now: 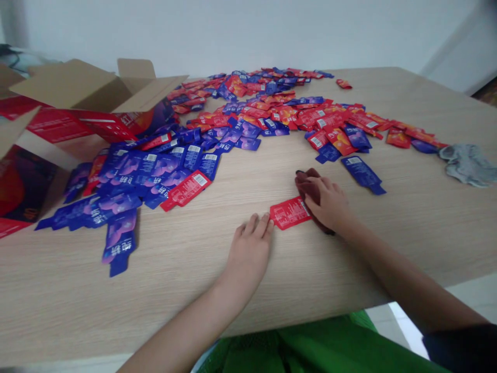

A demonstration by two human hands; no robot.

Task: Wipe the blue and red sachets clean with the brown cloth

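A red sachet (289,213) lies on the table in front of me, its printed side with a barcode end facing up. My left hand (251,242) rests flat on the wood, its fingers stretched out and the tips touching the sachet's narrow left end. My right hand (330,203) grips a folded dark brown cloth (305,182) and presses it over the right end of the sachet. Part of the cloth and that end are hidden beneath the hand. Just beyond the right hand lies a single blue sachet (363,172).
Blue sachets (155,166) are piled at the left beside open cardboard boxes (77,85). Mixed red and blue sachets (272,111) spread across the back. A grey cloth (469,165) lies at the right. One blue sachet (120,238) sits apart at front left.
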